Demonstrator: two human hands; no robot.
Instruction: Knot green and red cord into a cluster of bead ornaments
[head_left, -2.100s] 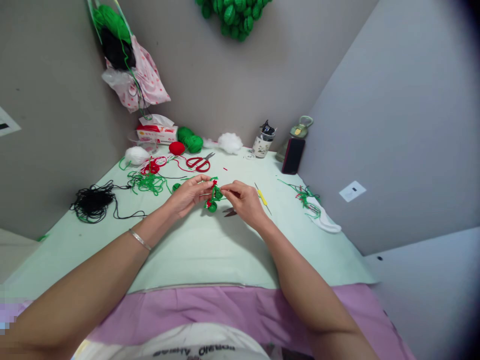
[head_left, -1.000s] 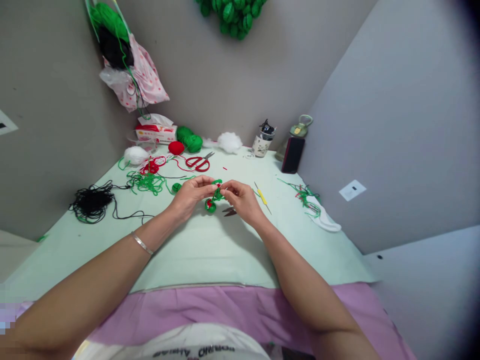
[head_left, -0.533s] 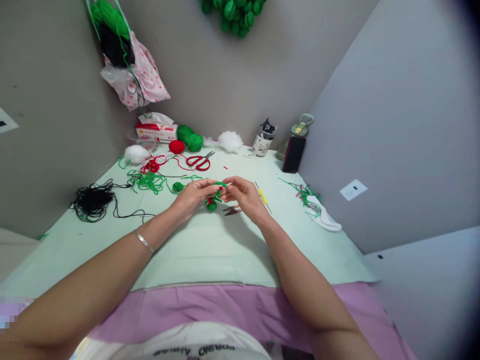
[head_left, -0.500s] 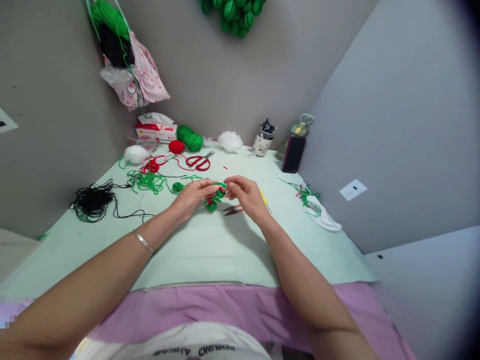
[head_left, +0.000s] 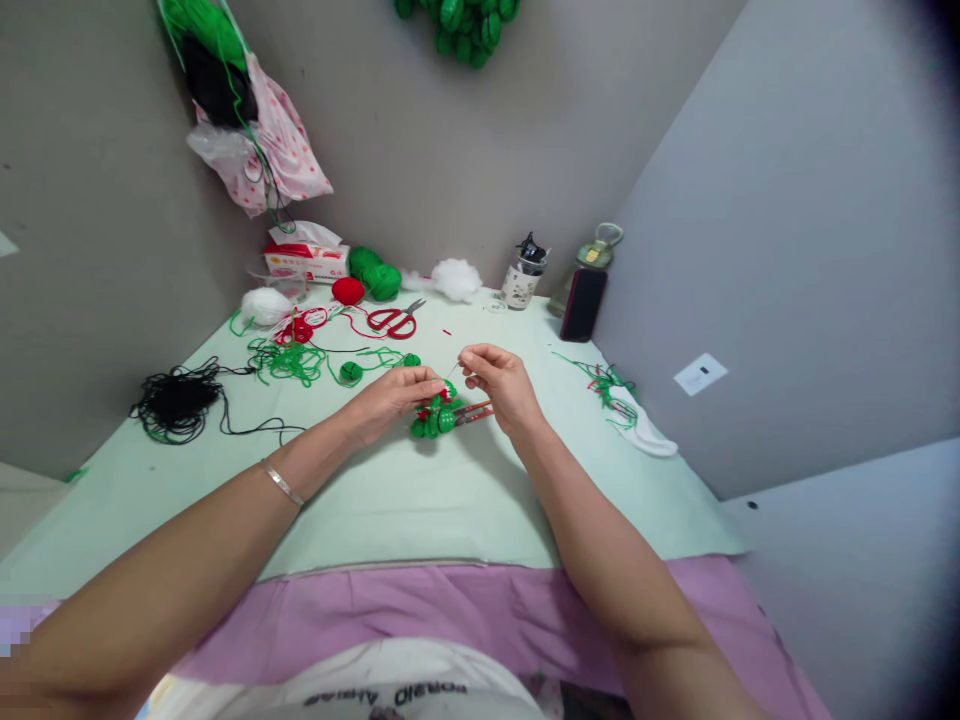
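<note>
My left hand [head_left: 394,398] pinches a small green and red crocheted piece [head_left: 436,416] over the middle of the pale green table [head_left: 390,500]. My right hand [head_left: 501,385] is raised a little beside it, fingers pinched on a thin needle or thread that runs down to the piece; which of the two I cannot make out. Small snips [head_left: 474,411] lie on the table just under my right hand. A tiny green crocheted ball [head_left: 350,373] sits to the left of my left hand.
Tangles of green yarn [head_left: 289,362] and black yarn [head_left: 174,402] lie at left. Red scissors [head_left: 392,320], yarn balls [head_left: 375,274], a tissue box [head_left: 304,262], white stuffing [head_left: 457,279], a jar [head_left: 523,283] and a phone [head_left: 581,303] line the back. Yarn scraps [head_left: 619,410] lie at right.
My right hand has lifted up and away from the piece, drawing the thread out. The crocheted piece has dropped lower toward the table in my left hand.
</note>
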